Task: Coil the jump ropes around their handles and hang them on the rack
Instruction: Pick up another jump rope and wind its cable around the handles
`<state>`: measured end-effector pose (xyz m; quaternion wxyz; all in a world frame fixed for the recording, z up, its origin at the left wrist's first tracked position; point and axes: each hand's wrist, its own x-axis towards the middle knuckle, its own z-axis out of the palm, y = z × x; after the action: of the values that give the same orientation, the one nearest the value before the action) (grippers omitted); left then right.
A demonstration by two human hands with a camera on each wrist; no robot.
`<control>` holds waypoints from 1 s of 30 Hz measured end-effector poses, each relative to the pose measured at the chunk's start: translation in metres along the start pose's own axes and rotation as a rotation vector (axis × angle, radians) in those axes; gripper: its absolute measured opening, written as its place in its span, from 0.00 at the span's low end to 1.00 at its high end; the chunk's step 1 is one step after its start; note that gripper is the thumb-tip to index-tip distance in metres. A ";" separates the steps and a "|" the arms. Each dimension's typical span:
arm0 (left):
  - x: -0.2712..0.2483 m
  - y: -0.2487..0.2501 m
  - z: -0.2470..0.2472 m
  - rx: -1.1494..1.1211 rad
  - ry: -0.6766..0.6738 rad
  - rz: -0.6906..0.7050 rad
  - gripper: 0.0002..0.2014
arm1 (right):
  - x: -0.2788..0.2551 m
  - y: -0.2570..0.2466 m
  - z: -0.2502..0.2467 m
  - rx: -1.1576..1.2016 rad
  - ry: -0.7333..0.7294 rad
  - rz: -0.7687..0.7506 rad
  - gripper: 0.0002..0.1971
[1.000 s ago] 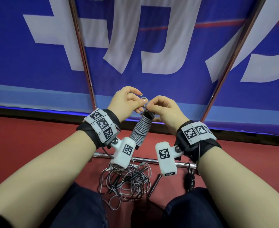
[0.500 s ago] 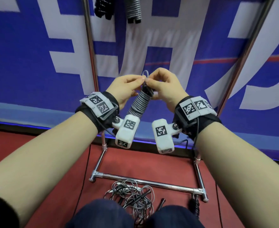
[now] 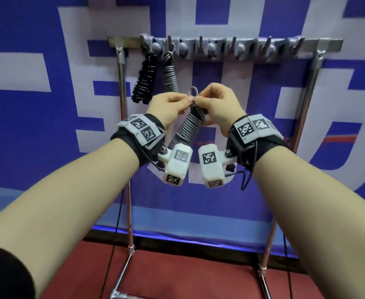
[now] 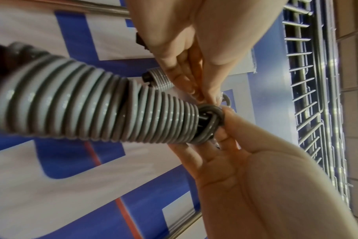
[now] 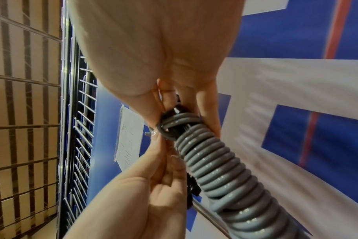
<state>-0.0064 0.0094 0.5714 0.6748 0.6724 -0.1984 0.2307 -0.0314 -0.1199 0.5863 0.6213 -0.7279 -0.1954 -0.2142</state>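
I'm pinching the loop (image 3: 193,91) atop the coiled grey rope (image 3: 187,128) with both my left hand (image 3: 170,108) and right hand (image 3: 218,106), just below the rack (image 3: 319,45); next I'm judging I should be lifting that loop onto a free hook (image 3: 199,43)

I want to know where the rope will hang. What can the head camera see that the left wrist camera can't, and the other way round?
Only the head view shows the hook rack, with a black coiled jump rope and a grey one already hanging on it, plus the red floor.

Only the left wrist view shows the knot at the coil's end close up, and a wire grid.

Both show the left hand, the right hand and the grey coiled rope they pinch.
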 end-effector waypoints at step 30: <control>0.144 0.066 0.020 0.117 0.010 -0.046 0.08 | 0.141 -0.049 -0.023 -0.198 0.082 -0.067 0.10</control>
<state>0.0734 -0.0048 0.7089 0.6406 0.7137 -0.1655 0.2297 0.0571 -0.1326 0.7083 0.5462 -0.7695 -0.1718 -0.2827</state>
